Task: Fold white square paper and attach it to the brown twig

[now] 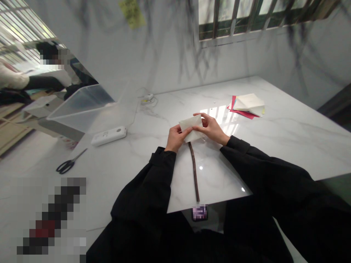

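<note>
Between my two hands is a small folded piece of cream paper (192, 123), raised over the white marbled table. My left hand (176, 138) pinches its left side, thumb lying across the front. On the right edge, my right hand (212, 128) grips it with thumb in front and fingers behind. The two thumbs nearly meet at the middle of the paper. Below it a thin dark brown stick (195, 171) lies on the table, pointing toward me; its far end is hidden behind the paper.
Papers in cream and red (249, 104) lie stacked at the right back. Black-handled scissors (67, 165) and a white power strip (109, 136) are on the left, near a clear plastic bin (82, 106). A phone (199, 212) is below the table's front edge. Another person (52, 69) sits far left.
</note>
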Action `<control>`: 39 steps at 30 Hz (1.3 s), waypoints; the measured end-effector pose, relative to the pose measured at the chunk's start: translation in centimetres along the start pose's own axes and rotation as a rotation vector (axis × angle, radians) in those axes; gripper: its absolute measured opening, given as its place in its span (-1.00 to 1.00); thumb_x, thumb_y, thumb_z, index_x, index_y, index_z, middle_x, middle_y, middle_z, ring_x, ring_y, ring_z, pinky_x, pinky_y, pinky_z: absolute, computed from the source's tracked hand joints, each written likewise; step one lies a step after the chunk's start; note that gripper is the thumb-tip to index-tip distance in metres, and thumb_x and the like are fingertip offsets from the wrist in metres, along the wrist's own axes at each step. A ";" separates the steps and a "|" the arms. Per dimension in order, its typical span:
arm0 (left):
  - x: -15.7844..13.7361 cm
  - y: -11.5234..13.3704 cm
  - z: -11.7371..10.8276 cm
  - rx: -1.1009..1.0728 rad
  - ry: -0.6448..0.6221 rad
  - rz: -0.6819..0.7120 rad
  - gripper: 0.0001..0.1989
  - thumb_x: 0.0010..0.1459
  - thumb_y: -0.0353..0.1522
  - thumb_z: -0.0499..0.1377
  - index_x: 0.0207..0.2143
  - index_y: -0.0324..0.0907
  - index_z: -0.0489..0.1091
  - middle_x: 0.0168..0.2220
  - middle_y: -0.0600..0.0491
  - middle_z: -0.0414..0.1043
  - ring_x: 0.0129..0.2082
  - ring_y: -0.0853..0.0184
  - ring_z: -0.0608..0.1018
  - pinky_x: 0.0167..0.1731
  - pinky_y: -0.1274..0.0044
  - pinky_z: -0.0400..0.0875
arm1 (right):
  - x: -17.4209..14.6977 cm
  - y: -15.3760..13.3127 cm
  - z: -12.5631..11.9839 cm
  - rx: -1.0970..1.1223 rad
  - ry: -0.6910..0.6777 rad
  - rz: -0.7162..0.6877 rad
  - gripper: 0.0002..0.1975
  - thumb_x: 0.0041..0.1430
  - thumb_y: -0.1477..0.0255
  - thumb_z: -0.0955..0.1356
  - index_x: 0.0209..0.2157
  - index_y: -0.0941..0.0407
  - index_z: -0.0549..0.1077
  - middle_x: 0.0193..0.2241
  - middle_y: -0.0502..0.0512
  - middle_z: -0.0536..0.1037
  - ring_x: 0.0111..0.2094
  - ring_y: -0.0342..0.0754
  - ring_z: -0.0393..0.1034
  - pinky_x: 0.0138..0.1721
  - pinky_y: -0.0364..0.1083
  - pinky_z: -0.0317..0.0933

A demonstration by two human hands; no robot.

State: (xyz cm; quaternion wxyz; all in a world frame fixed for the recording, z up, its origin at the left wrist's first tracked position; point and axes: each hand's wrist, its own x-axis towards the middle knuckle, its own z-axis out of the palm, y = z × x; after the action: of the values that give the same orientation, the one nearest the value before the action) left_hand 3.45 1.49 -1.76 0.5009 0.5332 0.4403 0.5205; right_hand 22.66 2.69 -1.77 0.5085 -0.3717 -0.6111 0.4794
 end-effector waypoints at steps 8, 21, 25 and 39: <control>0.1 0.3 0.1 -0.050 -0.024 0.011 -0.41 -0.16 -0.08 0.58 -0.16 -0.27 0.63 -0.22 -0.10 0.69 -0.28 0.19 0.66 -0.21 0.39 0.57 | 0.1 0.0 -0.4 0.146 -0.118 0.119 -0.52 -0.02 0.11 0.63 -0.16 0.13 0.67 -0.19 0.14 0.73 -0.15 0.09 0.61 -0.04 0.05 0.50; 0.4 0.7 -0.8 0.593 0.056 0.230 -0.73 0.24 -0.16 0.31 -0.15 -0.14 0.60 -0.15 -0.04 0.58 -0.23 0.25 0.55 -0.18 0.44 0.47 | 0.9 0.6 -2.4 0.362 -0.038 0.281 -0.52 -0.10 0.17 0.67 -0.17 0.09 0.67 -0.14 0.13 0.73 -0.16 0.02 0.61 -0.09 -0.03 0.48; -0.1 0.6 -0.3 0.943 -0.014 0.302 -0.76 0.14 -0.29 0.39 -0.13 -0.15 0.62 -0.10 -0.08 0.53 -0.06 0.11 0.54 0.11 0.31 0.42 | 1.1 0.5 -3.2 0.415 -0.052 0.301 -0.52 -0.13 0.17 0.69 -0.20 0.11 0.66 -0.18 0.12 0.72 -0.17 -0.01 0.60 -0.12 -0.07 0.46; 1.3 0.0 -1.8 0.094 0.147 -0.096 -0.61 0.00 -0.39 0.43 -0.07 -0.22 0.57 -0.22 -0.05 0.64 -0.28 0.31 0.63 -0.06 0.41 0.53 | 0.9 0.0 -4.4 0.397 -0.184 0.330 -0.54 -0.12 0.20 0.68 -0.20 0.11 0.63 -0.19 0.17 0.72 -0.09 0.10 0.60 -0.05 0.04 0.49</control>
State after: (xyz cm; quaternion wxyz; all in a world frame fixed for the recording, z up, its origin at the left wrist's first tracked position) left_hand 1.76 2.88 -1.67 0.4661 0.4948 0.5246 0.5125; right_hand 26.79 4.46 -1.46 0.4289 -0.3142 -0.4801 0.6977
